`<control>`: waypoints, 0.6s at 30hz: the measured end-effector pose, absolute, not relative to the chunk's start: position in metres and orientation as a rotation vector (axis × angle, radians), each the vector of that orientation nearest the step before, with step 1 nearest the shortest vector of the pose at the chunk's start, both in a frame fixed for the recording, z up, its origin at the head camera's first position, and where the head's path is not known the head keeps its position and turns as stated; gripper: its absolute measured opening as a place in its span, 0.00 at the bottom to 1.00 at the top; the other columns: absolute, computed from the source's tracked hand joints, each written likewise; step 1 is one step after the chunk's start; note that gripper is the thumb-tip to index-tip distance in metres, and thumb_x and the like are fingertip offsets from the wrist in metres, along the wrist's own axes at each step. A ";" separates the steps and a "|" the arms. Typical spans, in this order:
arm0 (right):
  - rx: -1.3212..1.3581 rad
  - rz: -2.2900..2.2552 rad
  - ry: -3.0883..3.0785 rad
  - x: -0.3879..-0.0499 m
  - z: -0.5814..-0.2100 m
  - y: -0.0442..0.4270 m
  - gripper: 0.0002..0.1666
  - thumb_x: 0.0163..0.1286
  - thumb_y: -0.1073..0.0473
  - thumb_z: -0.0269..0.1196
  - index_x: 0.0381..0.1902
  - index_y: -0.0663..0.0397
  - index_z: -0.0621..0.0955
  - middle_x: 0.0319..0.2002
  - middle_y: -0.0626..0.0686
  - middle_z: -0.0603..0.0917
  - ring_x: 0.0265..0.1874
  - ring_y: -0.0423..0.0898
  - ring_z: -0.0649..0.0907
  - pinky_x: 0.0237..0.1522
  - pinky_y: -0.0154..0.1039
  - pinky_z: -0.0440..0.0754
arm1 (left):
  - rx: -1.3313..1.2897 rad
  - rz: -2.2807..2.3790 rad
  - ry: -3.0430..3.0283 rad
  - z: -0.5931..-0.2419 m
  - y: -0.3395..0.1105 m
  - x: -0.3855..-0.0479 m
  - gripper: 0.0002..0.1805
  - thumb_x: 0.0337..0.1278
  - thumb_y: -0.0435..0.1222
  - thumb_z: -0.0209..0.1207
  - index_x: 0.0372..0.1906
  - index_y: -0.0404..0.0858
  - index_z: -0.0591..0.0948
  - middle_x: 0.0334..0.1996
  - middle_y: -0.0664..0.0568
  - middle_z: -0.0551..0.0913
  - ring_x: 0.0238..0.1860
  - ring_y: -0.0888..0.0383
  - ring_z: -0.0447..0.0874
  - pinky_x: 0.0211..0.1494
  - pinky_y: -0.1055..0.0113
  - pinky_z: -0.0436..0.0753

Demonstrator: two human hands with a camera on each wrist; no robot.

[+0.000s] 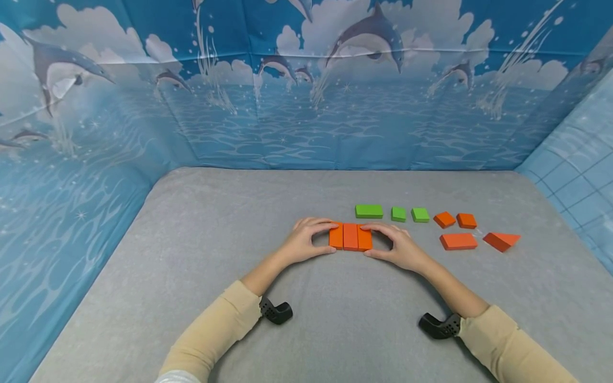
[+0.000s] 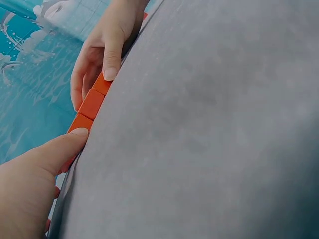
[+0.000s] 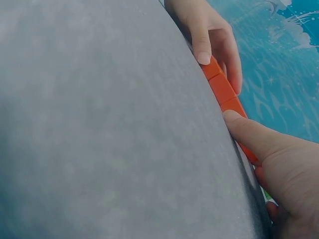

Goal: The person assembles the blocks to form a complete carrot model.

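- Three orange rectangular blocks, left [image 1: 336, 236], middle [image 1: 350, 237] and right [image 1: 364, 238], lie side by side in a row on the grey bench [image 1: 215, 229], between the person's two hands.
- Left hand [image 1: 298, 243]: grasping the left block, thumb at its near end, fingers at its far end.
- Right hand [image 1: 407, 250]: grasping the right block in the same fashion.
- The middle block has no fingers on it; I judge that only its neighbours hold it in line.
- Risk: uneven inward pressure could skew the row or push the middle block out of it.
- Risk: if the hands lifted the row and the squeeze slackened, the middle block would likely drop first.
- Risk: a far reach by the right hand could knock the long green block [image 1: 369, 211], just beyond the row.
- Farther right, an orange triangular block [image 1: 502, 242] lies well apart from both hands.
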State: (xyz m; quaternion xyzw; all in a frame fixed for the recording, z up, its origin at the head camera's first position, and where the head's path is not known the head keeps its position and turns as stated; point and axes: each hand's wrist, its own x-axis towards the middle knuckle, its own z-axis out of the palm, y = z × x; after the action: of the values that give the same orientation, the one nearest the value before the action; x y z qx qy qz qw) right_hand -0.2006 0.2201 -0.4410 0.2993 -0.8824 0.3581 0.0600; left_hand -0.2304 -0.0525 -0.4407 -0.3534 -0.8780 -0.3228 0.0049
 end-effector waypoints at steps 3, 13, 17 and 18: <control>0.911 1.088 -2.664 -0.200 -0.441 0.220 0.33 0.52 0.56 0.70 0.57 0.54 0.75 0.57 0.58 0.75 0.56 0.57 0.71 0.53 0.61 0.58 | -1.104 -0.992 -2.760 -0.441 -0.052 -0.230 0.30 0.48 0.49 0.64 0.60 0.50 0.74 0.61 0.54 0.71 0.62 0.54 0.63 0.65 0.49 0.53; 0.906 1.085 -2.683 -0.200 -0.439 0.219 0.33 0.52 0.56 0.70 0.57 0.54 0.75 0.57 0.58 0.74 0.57 0.58 0.70 0.52 0.60 0.58 | -1.090 -0.977 -2.758 -0.442 -0.052 -0.230 0.30 0.48 0.50 0.64 0.59 0.51 0.74 0.60 0.55 0.71 0.62 0.54 0.63 0.65 0.49 0.53; 0.917 1.088 -2.673 -0.200 -0.439 0.220 0.33 0.52 0.56 0.70 0.57 0.55 0.74 0.57 0.58 0.74 0.57 0.58 0.71 0.53 0.61 0.58 | -1.079 -1.012 -2.729 -0.442 -0.052 -0.229 0.24 0.55 0.48 0.59 0.58 0.50 0.75 0.59 0.54 0.73 0.61 0.54 0.64 0.66 0.50 0.53; 0.919 1.088 -2.669 -0.200 -0.439 0.220 0.33 0.52 0.56 0.70 0.57 0.55 0.74 0.57 0.58 0.74 0.57 0.58 0.71 0.53 0.61 0.58 | -1.077 -1.024 -2.719 -0.442 -0.051 -0.229 0.22 0.57 0.47 0.58 0.58 0.49 0.76 0.59 0.54 0.73 0.61 0.54 0.65 0.66 0.50 0.54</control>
State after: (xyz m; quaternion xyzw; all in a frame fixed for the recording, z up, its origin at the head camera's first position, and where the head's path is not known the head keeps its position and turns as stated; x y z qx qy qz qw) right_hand -0.1997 0.2196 -0.4387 0.3031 -0.8808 0.3591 0.0580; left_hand -0.2288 -0.0514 -0.4419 -0.3475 -0.8773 -0.3304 0.0215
